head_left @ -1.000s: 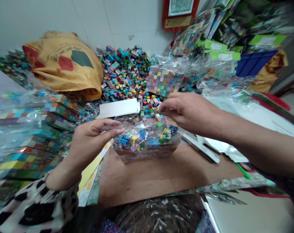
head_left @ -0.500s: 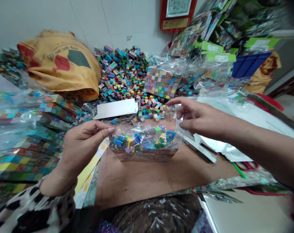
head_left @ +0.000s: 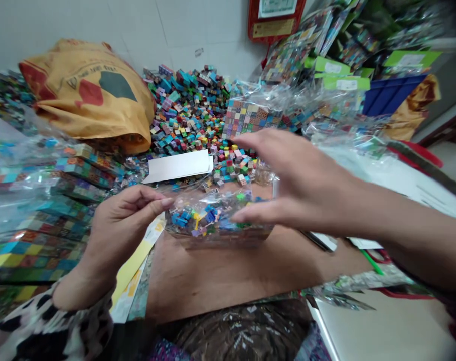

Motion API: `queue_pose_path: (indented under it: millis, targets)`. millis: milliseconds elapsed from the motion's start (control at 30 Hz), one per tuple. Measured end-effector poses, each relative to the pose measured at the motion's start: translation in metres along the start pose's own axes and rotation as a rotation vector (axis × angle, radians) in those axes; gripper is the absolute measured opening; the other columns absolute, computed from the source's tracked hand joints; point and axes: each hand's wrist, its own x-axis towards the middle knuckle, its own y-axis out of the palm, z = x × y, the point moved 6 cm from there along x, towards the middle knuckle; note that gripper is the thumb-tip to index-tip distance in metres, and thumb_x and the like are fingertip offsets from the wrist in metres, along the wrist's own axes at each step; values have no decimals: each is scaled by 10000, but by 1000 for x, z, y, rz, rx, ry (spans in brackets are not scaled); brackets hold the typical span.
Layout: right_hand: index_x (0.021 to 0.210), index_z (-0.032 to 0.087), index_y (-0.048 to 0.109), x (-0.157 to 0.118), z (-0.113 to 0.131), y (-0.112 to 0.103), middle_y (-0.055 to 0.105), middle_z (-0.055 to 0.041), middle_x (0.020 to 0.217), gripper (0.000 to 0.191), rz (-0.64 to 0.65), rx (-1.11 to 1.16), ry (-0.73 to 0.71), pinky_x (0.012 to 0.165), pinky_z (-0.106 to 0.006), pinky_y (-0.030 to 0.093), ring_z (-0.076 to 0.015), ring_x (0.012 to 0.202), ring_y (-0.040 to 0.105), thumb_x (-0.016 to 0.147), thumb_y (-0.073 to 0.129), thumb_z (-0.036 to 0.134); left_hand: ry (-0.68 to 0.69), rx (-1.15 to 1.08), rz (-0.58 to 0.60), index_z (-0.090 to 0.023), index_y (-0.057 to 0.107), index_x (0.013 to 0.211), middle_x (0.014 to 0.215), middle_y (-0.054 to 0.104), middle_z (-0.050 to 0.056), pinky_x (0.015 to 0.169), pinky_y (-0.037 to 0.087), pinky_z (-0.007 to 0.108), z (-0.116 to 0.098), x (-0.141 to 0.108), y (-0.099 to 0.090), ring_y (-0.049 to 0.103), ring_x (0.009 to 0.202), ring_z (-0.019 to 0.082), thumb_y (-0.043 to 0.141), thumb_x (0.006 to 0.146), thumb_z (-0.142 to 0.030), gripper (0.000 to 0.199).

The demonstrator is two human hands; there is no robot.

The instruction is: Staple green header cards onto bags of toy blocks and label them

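Note:
A clear plastic bag (head_left: 197,218) with small coloured toy pieces on top and a block of cubes beneath lies on the brown board (head_left: 212,281). My left hand (head_left: 126,215) pinches the bag's left corner between thumb and fingertips. Over the bag's right half is my right hand (head_left: 299,185), its thumb and fingers spread wide; it hides that end of the bag, and nothing shows in its grip. A stapler-like metal tool (head_left: 323,240) sticks out from under the right wrist, mostly covered.
Loose patterned cubes (head_left: 190,115) are heaped at the back beside a yellow sack (head_left: 88,95). Bagged cube blocks (head_left: 43,235) are stacked at left. A folded white card (head_left: 178,166) lies behind the bag. A blue bin (head_left: 393,95) and green-topped packs (head_left: 342,82) stand back right.
My right hand has moved left and nearer the camera, over the bag, and its fingers have spread wider. My left hand keeps its pinch on the corner. The view has shifted slightly.

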Motion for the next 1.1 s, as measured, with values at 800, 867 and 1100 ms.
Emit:
queue_pose_path:
  millis: [800, 867, 1100]
  targets:
    - [797, 205, 673, 24, 14, 50, 695, -53, 861, 170, 207, -274, -163, 746, -391, 217, -217, 814, 480, 850, 524, 143, 6, 15, -10, -252, 689, 704, 741, 724, -30, 683, 517, 268, 11, 2, -6, 643, 698, 151, 770, 745, -319, 114]
    - [824, 200, 666, 23, 14, 51, 684, -60, 859, 160, 191, -297, -198, 754, -392, 221, -218, 815, 471, 826, 521, 130, 66, 54, 22, -262, 710, 860, 809, 744, -18, 717, 537, 294, 6, 4, -8, 672, 739, 172, 764, 760, -339, 137]
    - [860, 189, 651, 18, 26, 53, 660, -75, 859, 214, 146, -326, -277, 758, -381, 234, -222, 814, 468, 911, 448, 146, 733, 841, 115, -270, 712, 1142, 1190, 740, 70, 1193, 96, 618, -56, -6, 31, 566, 1250, 382, 796, 712, -375, 451]
